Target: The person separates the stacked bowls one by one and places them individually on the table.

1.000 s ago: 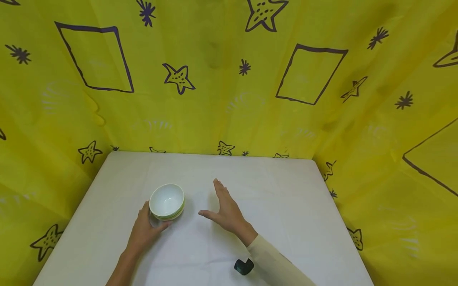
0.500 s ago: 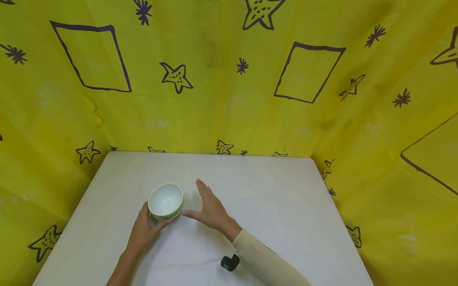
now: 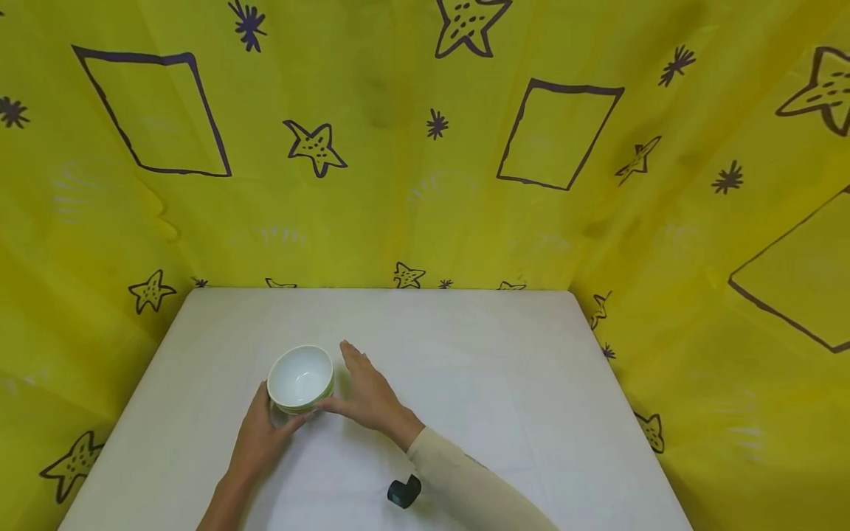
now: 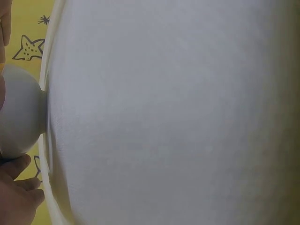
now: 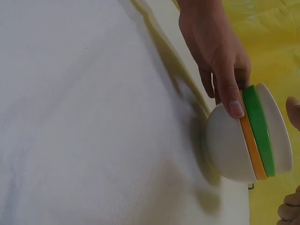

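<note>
We hold the bowls (image 3: 301, 375) in our left grip (image 3: 260, 436), our right grip (image 3: 372, 400) spread wide just beside them, bowls left of the white table's (image 3: 465, 354) middle, yellow cloth (image 3: 372, 214) behind.

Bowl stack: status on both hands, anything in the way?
Left hand grips bowl stack. Right hand open beside it, contact unclear. Dark object by beige sleeve, apart from stack; no obstruction seen between right hand and stack.
</note>
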{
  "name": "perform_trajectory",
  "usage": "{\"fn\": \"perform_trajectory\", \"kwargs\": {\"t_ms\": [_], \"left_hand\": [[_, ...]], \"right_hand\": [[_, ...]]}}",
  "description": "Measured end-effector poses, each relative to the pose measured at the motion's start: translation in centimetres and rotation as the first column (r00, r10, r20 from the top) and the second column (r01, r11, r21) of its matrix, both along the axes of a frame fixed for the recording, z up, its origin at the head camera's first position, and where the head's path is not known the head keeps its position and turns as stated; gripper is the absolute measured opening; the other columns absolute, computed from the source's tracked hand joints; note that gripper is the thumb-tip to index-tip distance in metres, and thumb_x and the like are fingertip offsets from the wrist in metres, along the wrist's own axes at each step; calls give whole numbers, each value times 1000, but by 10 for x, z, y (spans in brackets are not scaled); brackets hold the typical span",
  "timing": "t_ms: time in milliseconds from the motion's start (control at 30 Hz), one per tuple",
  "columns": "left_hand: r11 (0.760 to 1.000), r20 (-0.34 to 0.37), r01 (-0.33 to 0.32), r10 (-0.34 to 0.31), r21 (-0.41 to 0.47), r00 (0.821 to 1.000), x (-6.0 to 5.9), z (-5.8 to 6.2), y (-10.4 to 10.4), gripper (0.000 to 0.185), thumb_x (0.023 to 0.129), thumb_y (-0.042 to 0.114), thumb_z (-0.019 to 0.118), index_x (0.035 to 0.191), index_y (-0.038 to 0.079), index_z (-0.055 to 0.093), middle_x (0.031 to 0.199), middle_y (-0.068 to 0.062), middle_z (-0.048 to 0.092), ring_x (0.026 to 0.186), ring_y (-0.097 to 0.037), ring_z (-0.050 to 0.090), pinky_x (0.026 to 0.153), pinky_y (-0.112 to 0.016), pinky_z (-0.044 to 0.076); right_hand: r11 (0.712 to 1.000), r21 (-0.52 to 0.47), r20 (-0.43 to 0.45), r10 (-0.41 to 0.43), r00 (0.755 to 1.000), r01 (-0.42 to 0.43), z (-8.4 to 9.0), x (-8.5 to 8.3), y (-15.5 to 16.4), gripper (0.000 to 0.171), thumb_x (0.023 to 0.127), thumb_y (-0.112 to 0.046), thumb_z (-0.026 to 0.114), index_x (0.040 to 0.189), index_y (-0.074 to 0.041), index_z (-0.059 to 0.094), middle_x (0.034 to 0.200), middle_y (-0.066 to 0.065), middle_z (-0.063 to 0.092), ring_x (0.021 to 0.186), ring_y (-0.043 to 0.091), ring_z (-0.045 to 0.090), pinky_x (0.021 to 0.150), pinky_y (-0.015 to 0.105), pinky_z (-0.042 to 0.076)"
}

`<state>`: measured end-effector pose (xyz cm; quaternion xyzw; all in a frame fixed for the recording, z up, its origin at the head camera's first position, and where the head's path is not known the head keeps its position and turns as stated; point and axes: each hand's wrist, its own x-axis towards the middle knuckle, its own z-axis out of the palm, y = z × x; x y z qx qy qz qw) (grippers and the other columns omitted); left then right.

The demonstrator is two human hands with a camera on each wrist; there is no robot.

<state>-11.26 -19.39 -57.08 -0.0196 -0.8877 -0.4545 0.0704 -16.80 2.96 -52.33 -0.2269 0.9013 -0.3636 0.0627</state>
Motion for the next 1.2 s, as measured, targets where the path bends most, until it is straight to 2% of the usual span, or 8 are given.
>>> {"fn": "perform_trajectory", "kwargs": {"t_ms": [167,400,567,667,800,967,1100,1200], "left_hand": [[1000,-2,10,-10,-3,1000,1,2,0,100,86,27,90,157,-7,29,156,-36,38,145,-59,32,114,-76,29],[1000,16,11,-11,-8,1000,3,0,0,98,87,27,89,158,-7,29,157,-36,38,145,-59,32,115,-75,29],[1000,21,5,-5,-18,1000,2,0,0,99,88,30,88,159,-6,28,157,-36,38,145,-58,33,116,-74,29],[1000,16,5,-5,-18,1000,1,0,0,100,89,32,87,159,-5,28,157,-35,38,145,-58,33,116,-74,29],[1000,29,14,-13,-5,999,1,-2,-1,101,89,33,87,160,-5,26,158,-35,36,146,-59,31,116,-74,28],[999,42,2,0,-32,999,1,-3,-2,99,90,34,86,159,-6,27,157,-36,37,145,-58,33,117,-73,29],[999,44,-6,8,-38,999,1,-1,-2,97,91,34,85,159,-5,28,157,-36,38,145,-58,34,117,-72,30],[1000,31,1,-1,-26,1000,1,0,-1,96,92,31,84,159,-7,28,158,-36,36,145,-58,33,116,-73,29]], "right_hand": [[1000,4,12,16,1000,-16,1,-1,-8,111,88,-56,82,167,-5,23,172,10,26,157,32,27,126,46,27],[1000,-6,38,-6,999,6,6,-2,-12,109,87,-51,85,165,-2,27,170,12,31,154,34,32,125,47,30],[999,-39,29,7,1000,-6,5,-5,-15,110,84,-48,89,164,-2,30,166,12,38,153,28,36,126,46,28],[999,-44,8,20,1000,-20,5,-9,-18,108,81,-48,91,162,-5,34,159,9,49,145,21,47,122,42,36],[999,-29,7,32,999,-32,8,-12,-21,108,79,-48,93,161,-4,37,153,6,54,136,19,54,115,40,44],[999,2,26,36,999,-36,7,-15,-25,113,76,-48,95,161,-1,36,156,10,52,137,24,54,114,40,46],[999,11,37,30,999,-30,5,-17,-27,116,74,-47,97,162,-3,35,152,8,57,132,24,58,108,36,50],[1000,9,52,19,998,-20,4,-17,-27,120,72,-47,98,164,-5,33,153,7,55,134,24,57,108,37,50]]}}
